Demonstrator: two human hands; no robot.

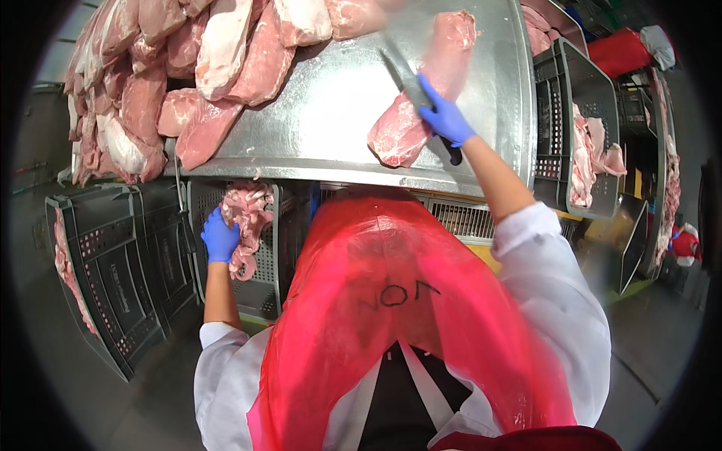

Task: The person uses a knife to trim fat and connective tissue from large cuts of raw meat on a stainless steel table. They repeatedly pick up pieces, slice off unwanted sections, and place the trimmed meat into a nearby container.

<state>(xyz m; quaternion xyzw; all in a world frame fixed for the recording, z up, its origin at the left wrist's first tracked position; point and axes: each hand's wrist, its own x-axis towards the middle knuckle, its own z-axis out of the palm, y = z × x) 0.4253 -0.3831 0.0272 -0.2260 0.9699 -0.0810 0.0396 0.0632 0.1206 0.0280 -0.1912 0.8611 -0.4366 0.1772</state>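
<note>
My right hand point(444, 120) in a blue glove is closed on a knife point(398, 68) with a black handle, over a long piece of pink pork point(391, 135) lying on the steel table point(316, 128). The blade is slightly blurred and points toward the far edge. My left hand point(218, 234), also gloved in blue, is down at a grey perforated crate point(267, 289) below the table's near edge, its fingers curled on pink meat trimmings point(248, 218). A heap of large pork pieces point(226, 52) covers the left and back of the table.
Stacked grey crates point(120, 270) with meat stand at the lower left. Crates of meat pieces point(587, 158) line the table's right side. A thin metal rod point(180, 203) hangs at the front edge. Red and white shapes point(684, 244), possibly a person, show at the far right.
</note>
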